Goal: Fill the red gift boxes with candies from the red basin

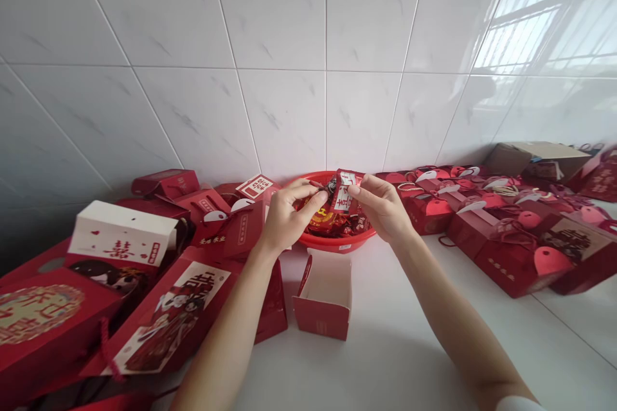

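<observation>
My right hand [383, 205] is closed on a red and white candy packet [343, 194], pinching it by its right side above a red plastic basket [340, 244]. Opposite it, my left hand [290, 215] has thumb and fingers drawn together near a small dark wrapped piece; whether it grips that piece is hard to make out. Red and gold wrapped sweets [321, 219] lie in the basket, partly hidden by both hands. Just in front of the basket stands a small red box [322, 318], open at the top with its pale inside showing.
Red gift boxes crowd the left side, among them a box with a white printed flap [123, 234] and one with a figure picture [178, 318]. Rows of red handled boxes [506, 257] fill the right. A brown carton [544, 157] sits behind them, against the tiled wall [284, 115].
</observation>
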`<control>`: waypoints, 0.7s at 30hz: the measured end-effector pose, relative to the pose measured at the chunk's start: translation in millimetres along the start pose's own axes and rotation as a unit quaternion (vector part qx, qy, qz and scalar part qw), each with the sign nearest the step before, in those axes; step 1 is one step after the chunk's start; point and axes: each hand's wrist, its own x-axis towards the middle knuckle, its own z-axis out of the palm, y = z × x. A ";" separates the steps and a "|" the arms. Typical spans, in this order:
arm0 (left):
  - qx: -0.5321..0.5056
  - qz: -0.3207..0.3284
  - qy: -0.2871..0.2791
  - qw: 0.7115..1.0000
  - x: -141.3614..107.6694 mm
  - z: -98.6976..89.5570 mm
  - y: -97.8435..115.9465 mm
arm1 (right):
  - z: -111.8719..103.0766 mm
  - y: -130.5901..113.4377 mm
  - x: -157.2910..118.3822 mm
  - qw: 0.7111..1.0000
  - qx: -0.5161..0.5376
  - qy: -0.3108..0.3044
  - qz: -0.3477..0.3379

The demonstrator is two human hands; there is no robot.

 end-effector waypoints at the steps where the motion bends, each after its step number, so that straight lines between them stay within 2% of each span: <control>1: 0.012 0.003 -0.014 1.000 -0.6 -4.4 3.3 | -0.5 -2.8 -1.9 1.000 -0.016 -0.008 0.001; 4: 0.079 -0.004 -0.087 0.993 -5.3 -20.6 14.5 | -4.0 -14.3 -7.8 0.997 -0.071 -0.025 -0.002; 6: 0.160 -0.037 -0.151 0.975 -11.5 -30.5 21.8 | -6.1 -24.2 -12.7 0.994 -0.103 -0.046 -0.003; 9: 0.288 -0.131 -0.261 0.912 -22.1 -36.3 29.2 | -5.2 -37.6 -21.2 0.982 -0.141 -0.119 0.037; 12: 0.339 -0.196 -0.328 0.860 -28.3 -30.7 29.4 | 1.6 -43.0 -28.1 0.954 -0.210 -0.198 0.085; 14: 0.333 -0.205 -0.341 0.855 -28.6 -24.6 25.8 | 7.3 -42.1 -30.3 0.929 -0.273 -0.234 0.091; 16: 0.312 -0.204 -0.339 0.864 -26.8 -19.8 20.8 | 11.1 -39.4 -30.5 0.906 -0.322 -0.258 0.093; 21: 0.254 -0.194 -0.361 0.876 -22.3 -13.9 11.9 | 7.9 -35.8 -27.5 0.863 -0.398 -0.286 0.118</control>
